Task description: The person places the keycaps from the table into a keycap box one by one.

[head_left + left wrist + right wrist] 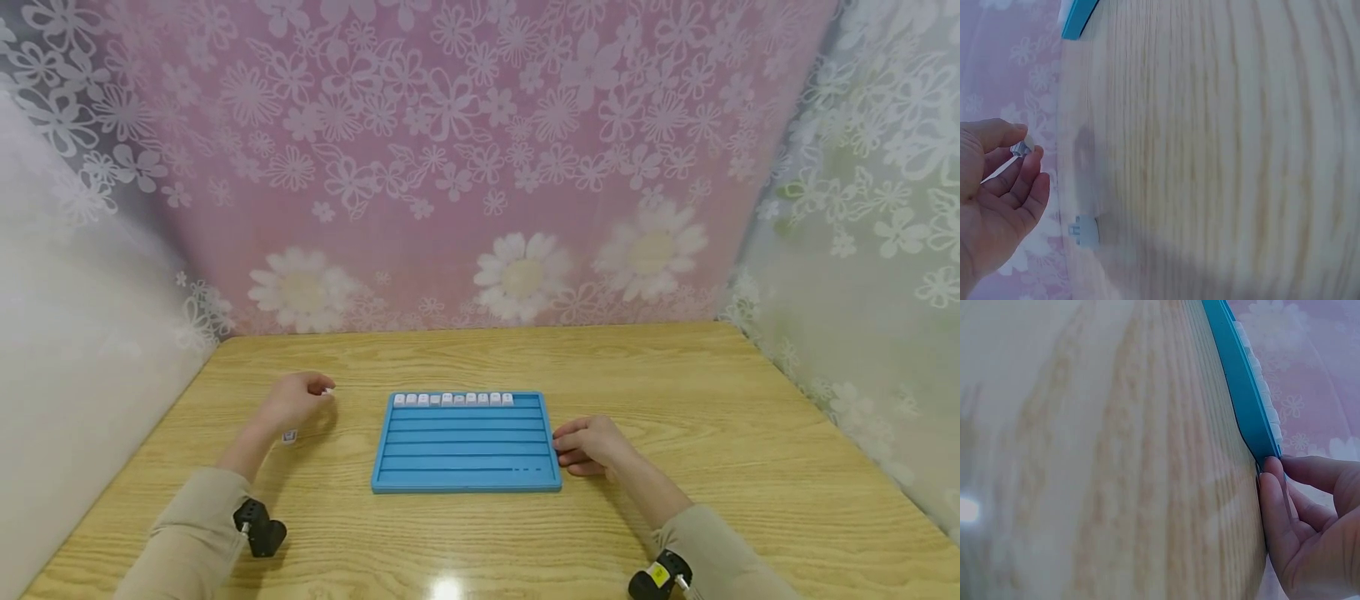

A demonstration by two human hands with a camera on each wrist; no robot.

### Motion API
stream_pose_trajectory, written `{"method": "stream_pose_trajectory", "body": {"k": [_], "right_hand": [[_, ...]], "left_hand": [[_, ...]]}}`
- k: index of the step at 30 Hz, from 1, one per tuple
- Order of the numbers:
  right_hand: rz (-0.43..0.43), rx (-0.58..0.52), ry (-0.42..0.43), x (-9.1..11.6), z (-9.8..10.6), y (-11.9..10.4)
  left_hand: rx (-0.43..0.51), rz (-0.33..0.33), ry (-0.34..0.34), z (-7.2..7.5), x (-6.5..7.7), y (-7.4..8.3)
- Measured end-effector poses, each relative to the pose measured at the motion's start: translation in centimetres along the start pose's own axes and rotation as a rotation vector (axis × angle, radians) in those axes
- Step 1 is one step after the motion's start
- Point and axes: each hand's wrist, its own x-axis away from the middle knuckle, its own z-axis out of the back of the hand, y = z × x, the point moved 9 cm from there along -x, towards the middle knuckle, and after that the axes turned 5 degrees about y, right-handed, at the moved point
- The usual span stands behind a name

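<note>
My left hand (294, 402), left of the tray, pinches a small white keycap (1023, 147) between thumb and fingertips, raised off the table. Below the left forearm's edge, a loose white keycap (289, 436) lies on the table; its stem side shows in the left wrist view. A blue slotted tray (465, 448) lies flat at the centre. Along its top slot stands a row of several white keycaps (447, 399), with a gap at the right end. My right hand (592, 446) holds the tray's right edge, thumb on the rim and fingers against the side.
The wooden table (465, 542) extends around the tray. A pink flowered curtain (487, 167) hangs behind it, and pale sheets stand at the left and right. Black wrist cameras (260, 528) sit on both sleeves.
</note>
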Motion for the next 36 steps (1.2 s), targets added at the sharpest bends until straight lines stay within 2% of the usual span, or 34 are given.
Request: {"method": "stream_pose_trajectory", "body": {"k": [7,16,23,29,36], "right_hand": [[0.009,-0.010,-0.009,0.0,0.0,0.0],[-0.003,-0.019,-0.015,0.0,-0.1,0.0],[0.006,0.000,-0.015,-0.1,0.0,-0.1],[-0.001,-0.007,-0.017,-0.1,0.0,-0.1],[0.000,0.009,-0.003,0.1,-0.1,-0.1]], "left_hand": [[0.017,-0.029,-0.022,-0.8,0.0,1.3],[0.108,-0.041,-0.015,-1.6,0.1,2.7],[0.198,-0.056,-0.022,-1.9,0.4,3.7],[0.327,-0.053,-0.059,-2.7,0.6,4.7],[0.377,-0.082,-0.068,-3.3,1.2,6.4]]}}
